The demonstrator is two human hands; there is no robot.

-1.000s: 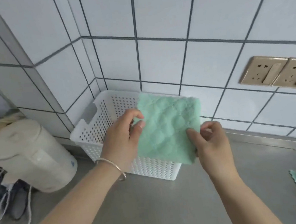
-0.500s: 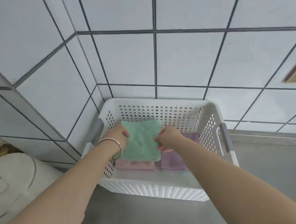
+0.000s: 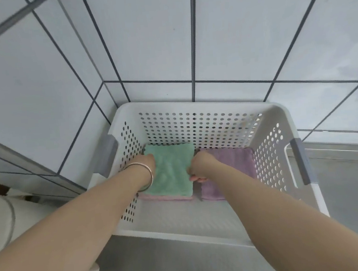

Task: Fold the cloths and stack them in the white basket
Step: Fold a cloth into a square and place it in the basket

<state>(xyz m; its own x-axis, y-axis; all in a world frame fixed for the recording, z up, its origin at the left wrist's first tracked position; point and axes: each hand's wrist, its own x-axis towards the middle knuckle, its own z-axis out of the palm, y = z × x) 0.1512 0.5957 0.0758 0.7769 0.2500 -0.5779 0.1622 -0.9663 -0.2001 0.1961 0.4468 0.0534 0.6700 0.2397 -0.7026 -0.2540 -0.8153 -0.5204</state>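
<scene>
The folded green cloth is being held inside the white basket, which is standing on the steel worktop in the tiled corner. It is being laid on a pink cloth, just beside a purple cloth. Its left edge is being pinched by the left hand, its right edge by the right hand; both grips are pressed closed on it.

Bare forearms, a thin silver bangle on the left wrist.
</scene>
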